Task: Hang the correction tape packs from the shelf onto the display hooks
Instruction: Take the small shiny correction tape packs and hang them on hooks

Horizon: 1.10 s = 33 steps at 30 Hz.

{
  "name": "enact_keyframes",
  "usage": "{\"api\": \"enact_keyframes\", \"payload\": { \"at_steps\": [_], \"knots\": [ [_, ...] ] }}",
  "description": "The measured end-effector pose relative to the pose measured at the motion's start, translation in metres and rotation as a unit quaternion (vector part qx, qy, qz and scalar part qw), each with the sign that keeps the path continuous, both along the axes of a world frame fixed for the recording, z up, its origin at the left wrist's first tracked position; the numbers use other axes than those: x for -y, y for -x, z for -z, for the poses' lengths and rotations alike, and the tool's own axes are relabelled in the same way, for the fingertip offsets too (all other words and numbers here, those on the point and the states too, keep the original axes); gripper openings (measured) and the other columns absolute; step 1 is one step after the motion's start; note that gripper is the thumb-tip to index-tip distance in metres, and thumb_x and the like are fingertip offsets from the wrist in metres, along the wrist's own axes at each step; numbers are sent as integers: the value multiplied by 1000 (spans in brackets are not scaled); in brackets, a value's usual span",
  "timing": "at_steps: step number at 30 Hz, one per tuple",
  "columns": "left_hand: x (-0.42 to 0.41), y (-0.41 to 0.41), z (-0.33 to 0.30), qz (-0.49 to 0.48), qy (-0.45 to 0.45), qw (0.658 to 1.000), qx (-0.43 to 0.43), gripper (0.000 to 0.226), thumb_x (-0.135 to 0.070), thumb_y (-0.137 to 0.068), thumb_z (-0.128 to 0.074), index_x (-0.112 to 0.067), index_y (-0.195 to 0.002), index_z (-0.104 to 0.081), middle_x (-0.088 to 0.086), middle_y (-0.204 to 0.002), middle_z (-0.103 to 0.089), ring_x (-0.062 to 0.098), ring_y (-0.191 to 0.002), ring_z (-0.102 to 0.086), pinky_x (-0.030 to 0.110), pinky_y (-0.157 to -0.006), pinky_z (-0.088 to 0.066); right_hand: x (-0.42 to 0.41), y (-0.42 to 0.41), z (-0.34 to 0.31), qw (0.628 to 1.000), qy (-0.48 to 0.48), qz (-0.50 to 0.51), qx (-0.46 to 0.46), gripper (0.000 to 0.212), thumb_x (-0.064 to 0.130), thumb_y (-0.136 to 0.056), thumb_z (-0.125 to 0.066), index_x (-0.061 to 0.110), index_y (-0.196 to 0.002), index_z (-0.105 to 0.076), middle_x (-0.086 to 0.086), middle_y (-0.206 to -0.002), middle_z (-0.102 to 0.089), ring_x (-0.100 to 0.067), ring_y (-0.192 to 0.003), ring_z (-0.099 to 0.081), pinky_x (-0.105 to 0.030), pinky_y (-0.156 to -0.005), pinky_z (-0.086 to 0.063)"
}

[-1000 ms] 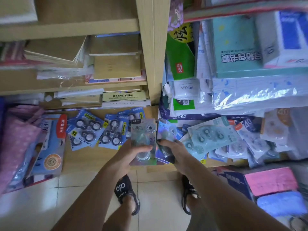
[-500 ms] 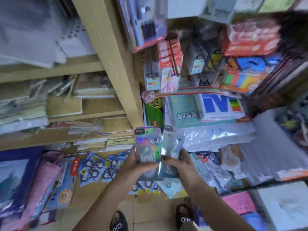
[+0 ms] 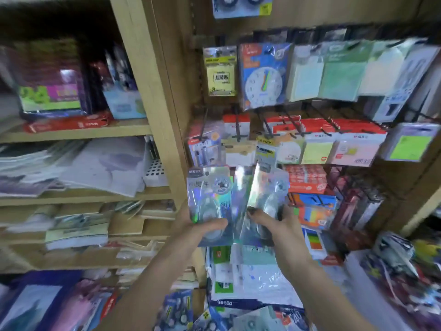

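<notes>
Before the wall of display hooks, low in the middle of the view, two bare hands hold up two shiny holographic correction tape packs side by side. The left hand grips the left pack by its lower part, thumb curled across the front and the other fingers hidden behind the card. This pack faces the camera and stands nearly upright; a dark label shows at its top corner, but the print on it is too blurred to read. The right hand pinches the right pack, thumb with a dark nail on the front, fingers wrapped round the far edge. That pack is turned at an angle, so glare washes out most of its face and what lies inside it is hard to make out. The inner edges of the two packs meet or overlap near the middle; which lies in front cannot be told.

Behind them the hooks carry rows of red-topped sticky-note packs, a yellow note pack and a toy clock card above. Whether any hook stands bare is not clear through the motion blur. At the bottom edge more blue correction tape packs lie on the shelf, cut off by the frame and partly covered by the forearms. A wooden upright divides the hooks from shelves of stacked paper on the left, all smeared
</notes>
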<state>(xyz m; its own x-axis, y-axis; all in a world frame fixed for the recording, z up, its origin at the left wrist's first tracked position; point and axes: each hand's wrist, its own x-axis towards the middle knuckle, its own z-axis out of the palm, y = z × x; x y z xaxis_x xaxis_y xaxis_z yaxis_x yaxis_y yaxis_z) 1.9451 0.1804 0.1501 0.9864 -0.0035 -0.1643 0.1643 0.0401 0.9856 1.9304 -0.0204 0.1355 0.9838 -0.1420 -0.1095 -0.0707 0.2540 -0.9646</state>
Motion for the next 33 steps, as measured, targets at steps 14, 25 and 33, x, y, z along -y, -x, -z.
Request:
{"api": "enact_keyframes", "payload": {
  "at_steps": [14,25,33],
  "knots": [
    [-27,-9,-95,71,-29,989,129,63,-13,-72,-90,-34,-124,-62,-14,-112,-76,8,-107,-72,25,-90,-56,-26,-18,-79,998,21,-2,54,67,30,-66,-90,15,-125,-62,-8,-113,-78,-24,-95,-77,-42,-77,-60],
    [-52,-33,-148,32,-28,980,194,55,-5,-74,-87,-25,-121,-66,-5,-104,-79,11,-95,-76,21,-74,-59,-61,-44,-131,993,50,34,102,50,20,-71,-92,19,-114,-66,-9,-105,-79,-29,-92,-78,-49,-81,-64],
    [-75,-48,-209,-4,-65,962,266,62,-17,-63,-95,-28,-117,-65,-2,-103,-79,19,-96,-77,46,-90,-60,-56,-70,-218,966,128,77,209,58,27,-72,-93,27,-120,-61,2,-108,-75,-23,-100,-74,-50,-90,-60]
  ]
}}
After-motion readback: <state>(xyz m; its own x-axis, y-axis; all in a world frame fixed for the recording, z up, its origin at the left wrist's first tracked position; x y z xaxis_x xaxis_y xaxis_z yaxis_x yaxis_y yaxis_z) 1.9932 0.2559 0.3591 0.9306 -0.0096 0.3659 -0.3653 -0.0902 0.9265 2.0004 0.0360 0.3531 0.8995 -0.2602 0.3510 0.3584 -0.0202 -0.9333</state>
